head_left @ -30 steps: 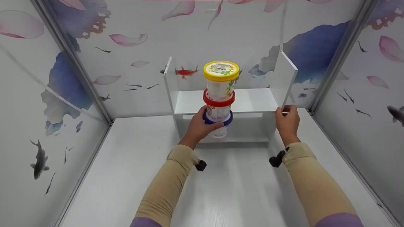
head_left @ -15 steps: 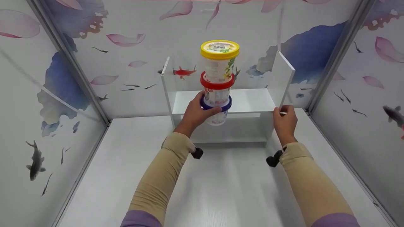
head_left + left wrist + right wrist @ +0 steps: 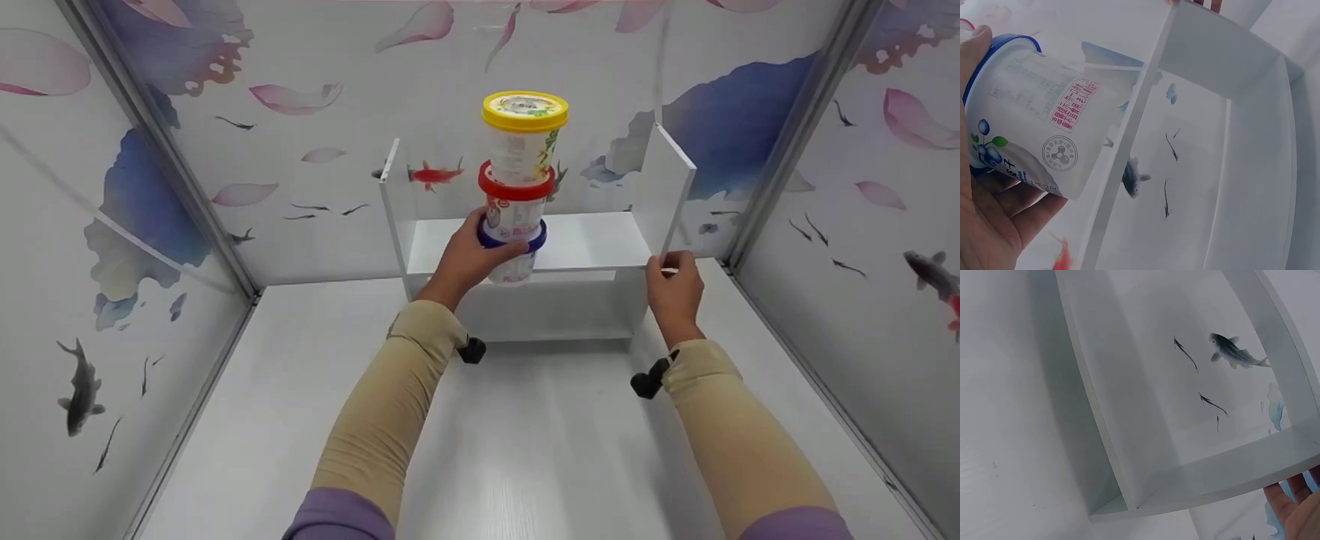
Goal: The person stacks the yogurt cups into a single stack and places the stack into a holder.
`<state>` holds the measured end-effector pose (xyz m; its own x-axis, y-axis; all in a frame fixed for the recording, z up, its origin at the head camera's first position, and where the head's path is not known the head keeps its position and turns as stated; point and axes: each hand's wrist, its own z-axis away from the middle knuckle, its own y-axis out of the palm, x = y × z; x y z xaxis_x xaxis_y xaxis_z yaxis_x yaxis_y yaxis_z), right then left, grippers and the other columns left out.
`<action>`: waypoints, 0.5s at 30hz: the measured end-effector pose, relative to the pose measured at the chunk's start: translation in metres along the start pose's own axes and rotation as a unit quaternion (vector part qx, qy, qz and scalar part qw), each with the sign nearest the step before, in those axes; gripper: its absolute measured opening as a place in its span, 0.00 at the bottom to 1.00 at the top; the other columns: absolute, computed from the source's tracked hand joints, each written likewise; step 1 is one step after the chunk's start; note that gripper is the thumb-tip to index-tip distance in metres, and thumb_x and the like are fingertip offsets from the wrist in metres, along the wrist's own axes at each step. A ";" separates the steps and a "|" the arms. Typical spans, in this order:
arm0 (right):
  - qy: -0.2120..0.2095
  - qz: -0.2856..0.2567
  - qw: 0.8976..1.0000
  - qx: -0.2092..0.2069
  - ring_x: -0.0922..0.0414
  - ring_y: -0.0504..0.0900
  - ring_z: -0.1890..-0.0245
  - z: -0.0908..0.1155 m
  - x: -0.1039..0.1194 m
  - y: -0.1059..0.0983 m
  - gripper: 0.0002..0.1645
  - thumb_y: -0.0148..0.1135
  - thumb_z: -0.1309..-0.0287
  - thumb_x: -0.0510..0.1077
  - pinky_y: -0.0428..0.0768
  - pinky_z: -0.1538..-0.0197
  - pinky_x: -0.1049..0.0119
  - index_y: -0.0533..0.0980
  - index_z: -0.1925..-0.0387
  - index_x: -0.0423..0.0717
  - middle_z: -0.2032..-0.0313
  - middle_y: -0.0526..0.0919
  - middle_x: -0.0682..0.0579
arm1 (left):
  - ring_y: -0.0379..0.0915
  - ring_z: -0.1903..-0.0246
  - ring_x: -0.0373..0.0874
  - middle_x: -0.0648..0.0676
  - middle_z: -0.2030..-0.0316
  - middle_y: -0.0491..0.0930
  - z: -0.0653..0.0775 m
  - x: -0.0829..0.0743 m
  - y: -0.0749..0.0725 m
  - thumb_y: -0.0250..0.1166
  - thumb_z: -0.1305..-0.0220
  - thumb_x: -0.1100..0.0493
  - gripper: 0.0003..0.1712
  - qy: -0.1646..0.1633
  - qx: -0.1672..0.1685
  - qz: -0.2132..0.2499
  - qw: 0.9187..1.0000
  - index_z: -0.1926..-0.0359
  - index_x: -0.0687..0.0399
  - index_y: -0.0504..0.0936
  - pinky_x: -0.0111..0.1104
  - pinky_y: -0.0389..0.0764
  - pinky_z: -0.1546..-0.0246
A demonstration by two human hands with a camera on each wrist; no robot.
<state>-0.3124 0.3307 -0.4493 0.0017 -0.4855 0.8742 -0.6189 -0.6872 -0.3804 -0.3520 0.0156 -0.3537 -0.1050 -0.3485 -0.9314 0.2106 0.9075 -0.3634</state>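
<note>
Three tubs stand stacked upright in the head view: a yellow-lidded tub (image 3: 522, 150) on top, a red-rimmed tub (image 3: 514, 211) in the middle and a blue-rimmed tub (image 3: 513, 270) at the bottom. My left hand (image 3: 471, 255) grips the lowest one around its blue rim, thumb in front, and the whole stack hangs in the air. Close up in the left wrist view, the blue-rimmed tub (image 3: 1033, 112) shows printed blueberries. Behind it is a white two-level shelf (image 3: 592, 241). My right hand (image 3: 675, 291) holds the front edge of its right side panel (image 3: 670, 180).
Below the shelf's upper board lies a lower compartment (image 3: 547, 307). The shelf stands on a white table (image 3: 525, 435), near a back wall (image 3: 322, 45) printed with petals and fish. Patterned side walls rise at left and right.
The left hand has lifted the stack of tubs clearly higher, mostly in the first half second, from before the lower compartment to the upper board's level. The right hand keeps its hold on the shelf.
</note>
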 end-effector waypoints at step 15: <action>-0.011 0.001 1.000 -0.003 0.49 0.81 0.53 0.001 -0.002 0.000 0.22 0.49 0.27 0.52 0.80 0.55 0.58 0.72 0.46 0.38 0.51 0.79 0.42 | 0.62 0.29 0.50 0.46 0.30 0.67 -0.018 0.007 0.016 0.78 0.54 0.32 0.62 0.001 -0.001 0.004 1.000 0.23 0.38 0.56 0.53 0.64 0.29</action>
<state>-0.3118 0.3307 -0.4514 0.0172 -0.4988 0.8665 -0.6242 -0.6824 -0.3804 -0.3670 0.0317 -0.3656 -0.1056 -0.3406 -0.9343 0.2101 0.9107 -0.3557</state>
